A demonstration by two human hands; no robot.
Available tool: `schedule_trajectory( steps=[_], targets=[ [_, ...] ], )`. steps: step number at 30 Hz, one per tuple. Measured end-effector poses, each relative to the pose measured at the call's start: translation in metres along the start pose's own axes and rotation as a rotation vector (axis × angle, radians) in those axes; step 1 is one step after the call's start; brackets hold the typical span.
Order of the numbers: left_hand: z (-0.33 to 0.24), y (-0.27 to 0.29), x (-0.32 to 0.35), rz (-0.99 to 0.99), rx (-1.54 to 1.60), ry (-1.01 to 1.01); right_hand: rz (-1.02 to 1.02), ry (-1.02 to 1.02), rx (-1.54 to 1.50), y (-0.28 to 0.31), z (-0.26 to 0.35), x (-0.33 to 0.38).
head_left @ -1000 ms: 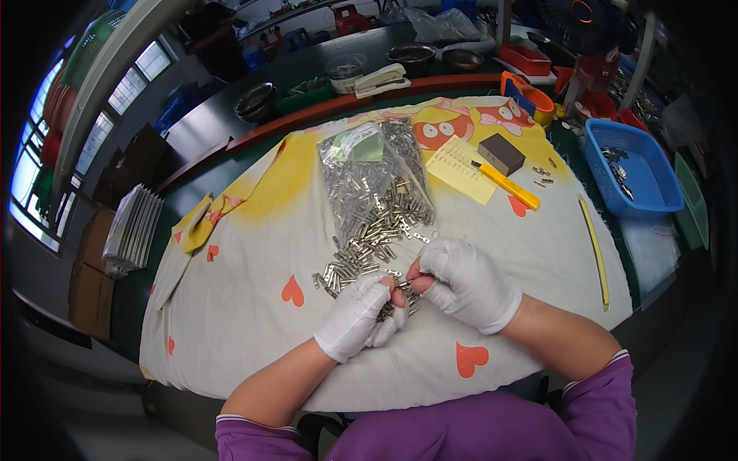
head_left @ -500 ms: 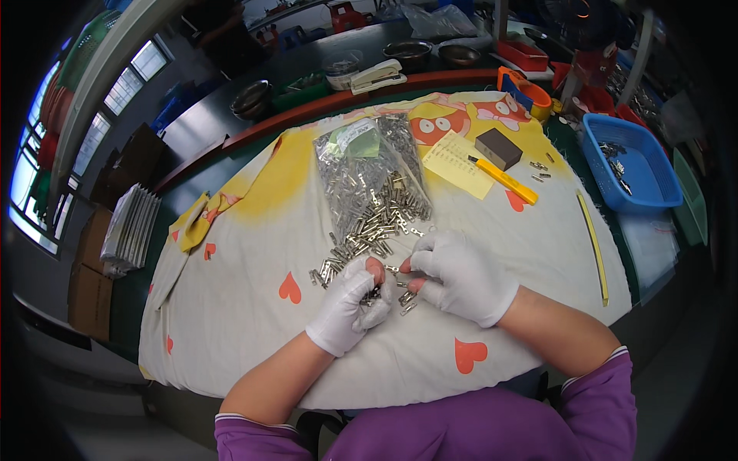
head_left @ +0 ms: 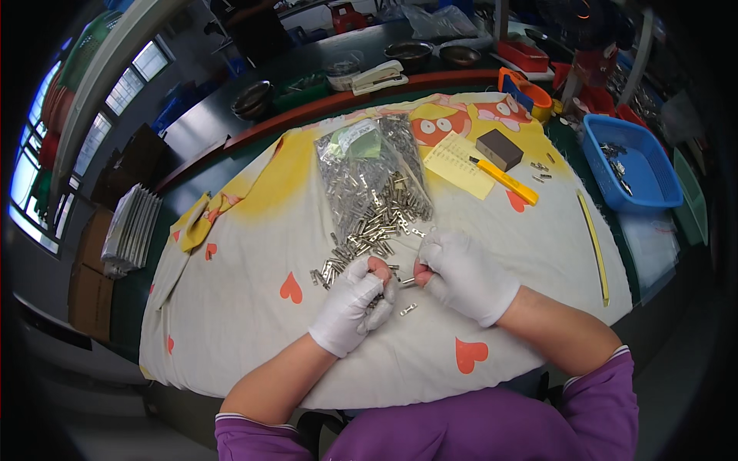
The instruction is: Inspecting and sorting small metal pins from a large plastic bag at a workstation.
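Both of my hands wear white gloves with bare fingertips. My left hand (head_left: 350,303) is curled closed around small metal clips, partly hidden under its fingers. Just to its right, my right hand (head_left: 467,278) pinches one small silvery metal clip (head_left: 408,282) between thumb and forefinger. A single loose clip (head_left: 408,310) lies on the cloth below the gap between the hands. Beyond my hands a heap of clips (head_left: 369,238) spills out of a clear plastic bag (head_left: 346,177), which is full of the same pieces.
A heart-printed cloth (head_left: 238,323) covers the table. Right of the bag lie a yellow note (head_left: 459,170), a dark block (head_left: 499,148) and a yellow utility knife (head_left: 505,181). A blue basket (head_left: 642,188) holds metal parts at far right. A yellow strip (head_left: 593,247) lies nearby.
My right hand has shifted slightly right, and its fingertips have closed on a clip. Fewer loose clips show between the hands. The left hand has hardly moved.
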State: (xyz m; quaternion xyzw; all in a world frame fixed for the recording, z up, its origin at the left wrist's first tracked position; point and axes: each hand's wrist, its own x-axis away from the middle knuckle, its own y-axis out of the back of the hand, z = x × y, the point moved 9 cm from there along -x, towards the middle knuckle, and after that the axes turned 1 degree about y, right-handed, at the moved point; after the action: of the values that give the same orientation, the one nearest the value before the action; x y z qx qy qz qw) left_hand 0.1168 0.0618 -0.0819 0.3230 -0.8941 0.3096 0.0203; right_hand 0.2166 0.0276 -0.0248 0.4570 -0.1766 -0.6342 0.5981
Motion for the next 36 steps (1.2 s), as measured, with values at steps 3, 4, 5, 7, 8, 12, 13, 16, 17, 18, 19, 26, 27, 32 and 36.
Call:
schedule_trajectory(
  steps=[3, 4, 5, 7, 8, 12, 13, 16, 17, 18, 19, 26, 27, 32, 36],
  targets=[
    [0.001, -0.002, 0.002, -0.034, -0.052, 0.020, -0.057, 0.005, -0.063, 0.012, 0.001, -0.001],
    [0.004, -0.001, 0.003, -0.064, -0.149, 0.060, -0.069, 0.045, -0.058, 0.015, 0.005, -0.001],
    [0.007, 0.000, 0.005, -0.093, -0.231, 0.110, -0.082, 0.084, -0.055, 0.017, 0.009, -0.001],
    [0.008, 0.000, 0.006, -0.101, -0.290, 0.138, -0.085, 0.098, -0.069, 0.016, 0.013, -0.001],
    [0.008, -0.001, 0.006, -0.104, -0.259, 0.131, -0.083, 0.115, -0.095, 0.016, 0.015, -0.001],
    [0.008, 0.003, 0.004, -0.123, -0.234, 0.109, -0.095, 0.104, -0.182, 0.017, 0.013, -0.001],
    [0.009, 0.003, 0.003, -0.122, -0.234, 0.107, -0.095, 0.101, -0.183, 0.017, 0.013, 0.000],
    [0.008, 0.007, 0.003, -0.154, -0.226, 0.084, -0.121, 0.119, -0.177, 0.021, 0.015, 0.000],
    [0.009, 0.007, 0.003, -0.153, -0.212, 0.095, -0.146, 0.138, -0.177, 0.023, 0.016, 0.000],
    [0.012, 0.008, 0.004, -0.165, -0.178, 0.120, -0.147, 0.141, -0.172, 0.023, 0.016, -0.001],
    [0.010, 0.007, 0.005, -0.153, -0.198, 0.105, -0.137, 0.165, -0.163, 0.023, 0.018, -0.002],
    [0.014, 0.002, 0.004, -0.132, -0.140, 0.142, -0.088, 0.256, -0.075, 0.022, 0.029, -0.002],
    [0.015, 0.002, 0.004, -0.129, -0.147, 0.158, -0.088, 0.256, -0.075, 0.022, 0.029, -0.002],
    [0.012, 0.000, 0.005, -0.047, -0.272, 0.163, -0.187, 0.215, -0.115, 0.025, 0.024, 0.000],
    [0.014, 0.001, 0.005, -0.035, -0.279, 0.180, -0.155, 0.157, -0.149, 0.019, 0.017, 0.001]
  ],
)
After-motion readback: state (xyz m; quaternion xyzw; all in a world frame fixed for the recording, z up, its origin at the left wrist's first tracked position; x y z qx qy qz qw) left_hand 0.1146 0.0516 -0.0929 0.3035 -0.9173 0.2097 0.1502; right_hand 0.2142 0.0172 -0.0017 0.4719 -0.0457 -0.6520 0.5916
